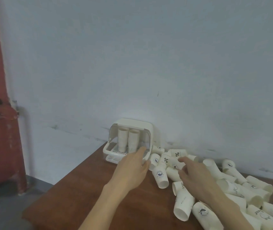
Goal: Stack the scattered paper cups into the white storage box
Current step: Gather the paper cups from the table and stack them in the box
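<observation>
Nearest me, scattered white paper cups lie sideways; my right hand, fingers released, hovers above them, nearer than my empty left hand by the white storage box.

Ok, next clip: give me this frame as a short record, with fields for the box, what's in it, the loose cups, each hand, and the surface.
box: white storage box, lid raised, against the wall at the table's far edge
in box: two upright cup stacks
loose cups: pile of paper cups lying on their sides, right of the box
left hand: left hand open, empty, by the box front
right hand: right hand open, over the pile, holding nothing
surface: brown table
</observation>
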`<state>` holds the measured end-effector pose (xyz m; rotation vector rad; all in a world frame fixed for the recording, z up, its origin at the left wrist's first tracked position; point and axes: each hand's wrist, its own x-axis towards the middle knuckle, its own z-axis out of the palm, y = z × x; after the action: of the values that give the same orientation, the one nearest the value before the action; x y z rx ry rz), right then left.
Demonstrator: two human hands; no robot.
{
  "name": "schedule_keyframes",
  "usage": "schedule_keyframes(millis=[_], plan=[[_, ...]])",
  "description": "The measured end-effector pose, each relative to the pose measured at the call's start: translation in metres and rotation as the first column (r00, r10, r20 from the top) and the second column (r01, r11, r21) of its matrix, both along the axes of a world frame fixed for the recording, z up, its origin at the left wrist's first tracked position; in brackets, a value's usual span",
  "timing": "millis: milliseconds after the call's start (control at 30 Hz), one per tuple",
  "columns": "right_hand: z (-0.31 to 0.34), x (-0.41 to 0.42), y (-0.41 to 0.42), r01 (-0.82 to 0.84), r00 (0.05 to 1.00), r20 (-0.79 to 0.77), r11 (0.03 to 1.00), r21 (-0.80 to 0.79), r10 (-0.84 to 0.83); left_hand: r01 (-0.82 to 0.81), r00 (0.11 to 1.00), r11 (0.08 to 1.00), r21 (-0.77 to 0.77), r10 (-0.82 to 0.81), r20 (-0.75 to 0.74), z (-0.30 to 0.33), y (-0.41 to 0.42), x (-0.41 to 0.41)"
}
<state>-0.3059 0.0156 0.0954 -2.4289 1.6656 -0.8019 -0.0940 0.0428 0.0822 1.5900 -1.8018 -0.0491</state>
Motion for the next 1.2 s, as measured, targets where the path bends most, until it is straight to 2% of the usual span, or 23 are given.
schedule_keyframes(millis=[233,567,833,1000,1200], plan=[[-0.003,-0.019,0.018,0.042,0.995,0.086,0.999,0.018,-0.044,0.048,0.998,0.999,-0.01,-0.048,0.036,0.011,0.007,-0.017],[-0.023,-0.051,0.037,0.092,0.982,0.159,0.993,0.077,-0.104,0.16,0.987,0.987,0.001,-0.16,0.018,-0.016,-0.009,-0.049],[-0.043,-0.089,0.051,0.19,0.97,0.133,0.977,0.093,-0.201,0.22,0.975,0.956,0.192,-0.223,-0.003,-0.066,-0.04,-0.086],[-0.056,-0.106,0.054,0.223,0.965,0.117,0.969,0.104,-0.235,0.22,0.953,0.918,0.331,-0.274,0.126,-0.085,-0.067,-0.123],[-0.072,-0.113,0.053,0.224,0.965,0.107,0.965,0.133,-0.239,0.022,0.85,0.884,0.467,-0.262,0.456,-0.102,-0.093,-0.145]])
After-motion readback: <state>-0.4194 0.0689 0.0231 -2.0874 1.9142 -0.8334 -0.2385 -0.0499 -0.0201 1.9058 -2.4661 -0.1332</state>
